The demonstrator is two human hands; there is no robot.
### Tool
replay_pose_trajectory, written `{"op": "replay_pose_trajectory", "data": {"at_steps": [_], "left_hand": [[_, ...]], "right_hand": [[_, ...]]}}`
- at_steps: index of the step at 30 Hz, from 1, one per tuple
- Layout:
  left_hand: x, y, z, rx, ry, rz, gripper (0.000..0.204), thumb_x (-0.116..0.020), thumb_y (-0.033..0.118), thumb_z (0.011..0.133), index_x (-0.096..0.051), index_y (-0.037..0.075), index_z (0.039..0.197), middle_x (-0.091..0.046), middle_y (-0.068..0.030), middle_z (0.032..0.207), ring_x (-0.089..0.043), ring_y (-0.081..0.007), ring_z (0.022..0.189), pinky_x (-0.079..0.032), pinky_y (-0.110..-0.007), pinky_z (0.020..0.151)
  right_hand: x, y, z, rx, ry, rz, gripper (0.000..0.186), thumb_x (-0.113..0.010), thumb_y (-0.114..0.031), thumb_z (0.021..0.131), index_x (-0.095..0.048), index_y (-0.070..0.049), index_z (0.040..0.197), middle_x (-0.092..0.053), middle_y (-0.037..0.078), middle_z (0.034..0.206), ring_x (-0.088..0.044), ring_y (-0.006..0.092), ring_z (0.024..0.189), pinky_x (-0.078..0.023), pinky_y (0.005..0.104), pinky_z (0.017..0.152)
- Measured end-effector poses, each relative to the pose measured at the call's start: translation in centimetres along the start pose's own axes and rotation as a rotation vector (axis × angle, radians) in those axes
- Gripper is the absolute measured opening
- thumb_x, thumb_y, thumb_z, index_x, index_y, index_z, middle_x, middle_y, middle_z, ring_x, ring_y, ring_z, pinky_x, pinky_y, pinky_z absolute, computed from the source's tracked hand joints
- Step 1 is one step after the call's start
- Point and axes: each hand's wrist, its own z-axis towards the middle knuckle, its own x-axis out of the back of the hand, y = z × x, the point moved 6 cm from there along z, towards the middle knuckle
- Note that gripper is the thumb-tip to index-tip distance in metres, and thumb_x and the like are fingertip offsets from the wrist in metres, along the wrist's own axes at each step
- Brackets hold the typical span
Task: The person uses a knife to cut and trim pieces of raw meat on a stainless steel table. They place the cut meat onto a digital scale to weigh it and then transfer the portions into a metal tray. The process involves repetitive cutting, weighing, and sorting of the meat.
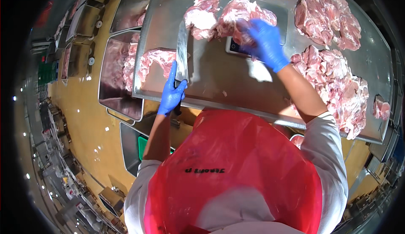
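Left hand (172, 94): blue glove, fingers clenched on the knife (182, 50) by its dark handle, index finger stretched along the blade. Knife is over the desk (211, 75), near its front left, blade pointing away from the wearer. Tip sits next to the small cut (203, 16); a flat cut (158, 61) lies just left of the blade.

Right hand (268, 44): blue glove, at the front right of the big cut (242, 14). Fingers are motion-blurred; can't tell whether they grip it or just touch. Big cut lies on the scale (231, 46), right beside the small cut; the scale's panel shows in front, partly under the hand.

Right side of desk: near pile (337, 86), far pile (329, 21), plus a lone chunk (382, 108) by the right edge. Left of desk: steel bin (110, 67) with more meat inside. Wearer has a red apron (236, 145) on.
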Motion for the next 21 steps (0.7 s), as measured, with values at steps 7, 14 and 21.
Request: {"op": "replay_pose_trajectory", "data": {"at_steps": [7, 14, 21], "left_hand": [[-3.3, 1.4, 3.5, -0.030, 0.010, -0.106, 0.088, -0.056, -0.008, 0.087, -0.010, 0.018, 0.158, -0.054, -0.0017, 0.075, -0.047, -0.0084, 0.053, -0.042, -0.024, 0.046], [-4.2, -0.6, 8.6, -0.397, -0.071, -0.181, 0.090, -0.065, -0.001, 0.085, -0.010, 0.004, 0.156, -0.051, -0.0099, 0.126, -0.053, -0.0123, 0.089, -0.048, -0.026, 0.078], [-7.5, 5.7, 13.4, -0.443, -0.100, -0.648, 0.094, -0.061, -0.003, 0.088, 0.001, 0.012, 0.157, -0.057, -0.0085, 0.112, -0.058, -0.0131, 0.088, -0.052, -0.029, 0.078]], "right_hand": [[-7.0, 0.9, -2.1, -0.098, -0.139, -0.298, 0.039, -0.071, -0.018, 0.071, -0.064, -0.020, 0.110, -0.058, 0.009, 0.117, -0.056, 0.0329, 0.106, -0.047, 0.0487, 0.082], [-2.2, 0.1, 4.3, -0.127, 0.050, 0.099, 0.032, -0.063, -0.015, 0.073, -0.067, -0.010, 0.104, -0.068, 0.017, 0.099, -0.065, 0.0394, 0.092, -0.055, 0.0417, 0.077], [0.3, 2.3, 13.0, -0.313, -0.188, 0.330, 0.044, -0.067, -0.017, 0.082, -0.061, 0.001, 0.122, -0.071, 0.012, 0.095, -0.066, 0.0150, 0.086, -0.054, 0.0310, 0.079]]}}
